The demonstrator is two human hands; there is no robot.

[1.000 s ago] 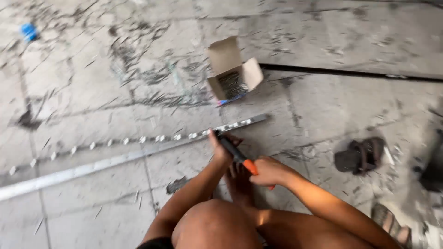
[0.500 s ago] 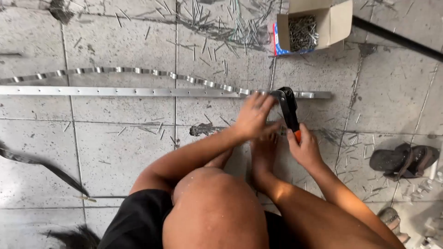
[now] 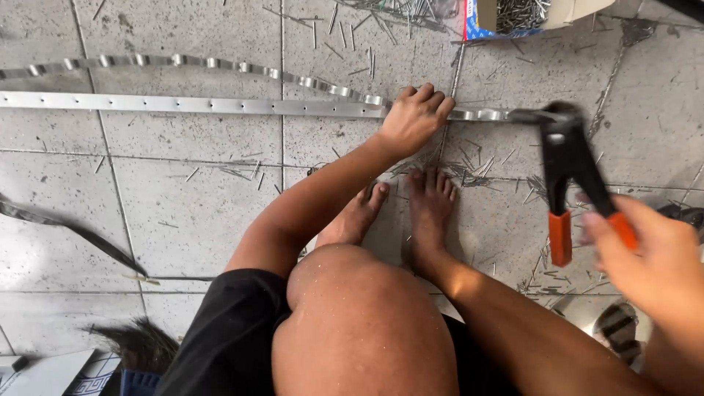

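Left hand (image 3: 413, 117) pins flat perforated metal strip (image 3: 191, 105); right hand (image 3: 649, 253) grips rivet tool (image 3: 568, 172).

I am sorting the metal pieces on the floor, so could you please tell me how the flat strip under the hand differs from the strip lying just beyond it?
The flat strip lies straight and has small holes along it; the wavy strip curves and is bent into repeated bumps. The left hand presses on the flat strip, while the wavy strip lies untouched. Both are long, silvery metal and rest on the tiled floor.

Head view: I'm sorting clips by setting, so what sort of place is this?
Probably an informal floor workshop: a metal strip on grey floor tiles, scattered nails, and a box of nails.
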